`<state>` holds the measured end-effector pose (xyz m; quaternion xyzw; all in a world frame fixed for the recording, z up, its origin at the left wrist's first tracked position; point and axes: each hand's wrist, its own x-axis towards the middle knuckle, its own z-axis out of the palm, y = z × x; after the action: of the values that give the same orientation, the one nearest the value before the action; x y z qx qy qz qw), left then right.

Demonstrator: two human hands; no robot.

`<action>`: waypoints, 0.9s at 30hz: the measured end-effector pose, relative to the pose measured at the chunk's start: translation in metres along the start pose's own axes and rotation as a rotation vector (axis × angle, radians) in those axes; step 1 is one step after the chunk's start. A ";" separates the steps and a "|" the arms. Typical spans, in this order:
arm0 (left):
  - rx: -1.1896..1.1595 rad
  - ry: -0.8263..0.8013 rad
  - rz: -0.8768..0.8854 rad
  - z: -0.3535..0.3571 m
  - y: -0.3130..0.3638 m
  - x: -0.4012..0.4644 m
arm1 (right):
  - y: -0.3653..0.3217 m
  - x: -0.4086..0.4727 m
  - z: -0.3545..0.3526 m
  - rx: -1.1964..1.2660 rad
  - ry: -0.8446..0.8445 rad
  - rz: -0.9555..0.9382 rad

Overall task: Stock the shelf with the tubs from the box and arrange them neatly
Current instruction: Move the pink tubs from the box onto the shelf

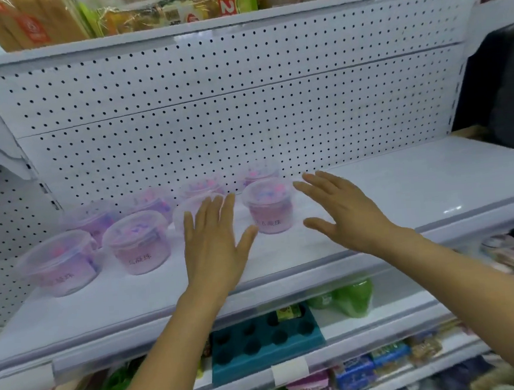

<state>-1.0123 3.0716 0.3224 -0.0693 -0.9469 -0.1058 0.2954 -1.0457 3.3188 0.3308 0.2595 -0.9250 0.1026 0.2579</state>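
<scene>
Several clear tubs with pink and purple contents stand in two rows on the white shelf (pixel 404 188). The front row has a tub at the far left (pixel 58 263), a second (pixel 138 241), a third (pixel 189 211) partly hidden behind my left hand, and a fourth (pixel 269 204). Behind them a back row of tubs (pixel 153 200) lines the pegboard. My left hand (pixel 215 245) hovers with straight fingers in front of the third tub. My right hand (pixel 344 210) is spread open just right of the fourth tub. Neither hand holds anything. The box is out of view.
A white pegboard (pixel 241 103) backs the shelf. Packaged goods (pixel 171 9) sit on top. Below are a teal tray with round holes (pixel 262 340), green bottles (pixel 348 298) and small packets (pixel 373 365). The shelf's right half is bare.
</scene>
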 end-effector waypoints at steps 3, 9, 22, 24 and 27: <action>-0.139 0.023 0.121 -0.002 0.040 -0.021 | -0.004 -0.047 -0.015 0.022 0.175 0.086; -0.352 -0.077 0.333 0.031 0.121 -0.060 | 0.012 -0.162 -0.033 -0.046 0.239 0.326; -0.492 -0.605 0.596 0.180 0.344 -0.158 | 0.144 -0.446 -0.072 -0.106 0.039 0.979; -0.519 -0.681 0.589 0.205 0.384 -0.174 | 0.175 -0.486 -0.077 -0.061 -0.003 1.092; -0.545 -0.824 0.535 0.247 0.444 -0.201 | 0.222 -0.544 -0.077 -0.014 -0.139 1.243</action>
<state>-0.8967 3.5467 0.0791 -0.4167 -0.8718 -0.2323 -0.1109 -0.7335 3.7637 0.0954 -0.3226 -0.9184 0.2103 0.0908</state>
